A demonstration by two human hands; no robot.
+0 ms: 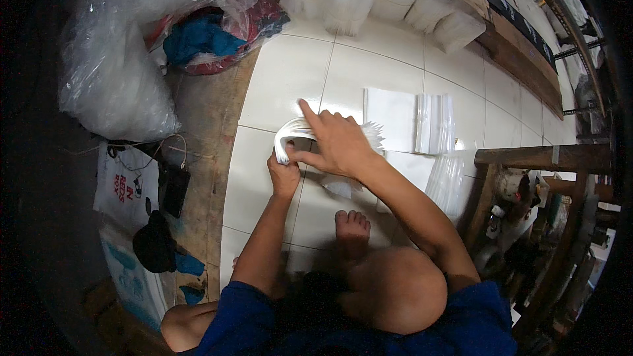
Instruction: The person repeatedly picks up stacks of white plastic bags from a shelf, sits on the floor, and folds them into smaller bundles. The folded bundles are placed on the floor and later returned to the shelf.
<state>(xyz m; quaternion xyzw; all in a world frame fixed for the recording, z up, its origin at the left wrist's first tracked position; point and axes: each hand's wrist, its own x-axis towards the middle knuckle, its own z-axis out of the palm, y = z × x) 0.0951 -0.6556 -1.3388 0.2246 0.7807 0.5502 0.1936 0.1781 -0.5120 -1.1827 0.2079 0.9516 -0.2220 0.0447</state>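
Note:
A thick stack of clear plastic bags [290, 129] is bent into an arch above the tiled floor. My left hand [285, 175] is closed around its lower left end. Over the stack's right part lies my right hand [339, 142], its thumb inside the bend and its index finger stretched out past the far side; the other fingertips are hidden. The loose bag edges [373, 134] fan out beyond my right hand. To the right on the floor are flat stacks of clear bags [435, 123], a white stack [390, 115], and a fanned pile [447, 181].
Several bundles of clear bags [347, 3] stand along the far side. A big clear plastic sack [109, 59] and blue cloth [201, 39] lie at the left, by a wooden board [231, 138]. A wooden frame [547, 157] stands close at the right. My bare foot [353, 225] is below the stack.

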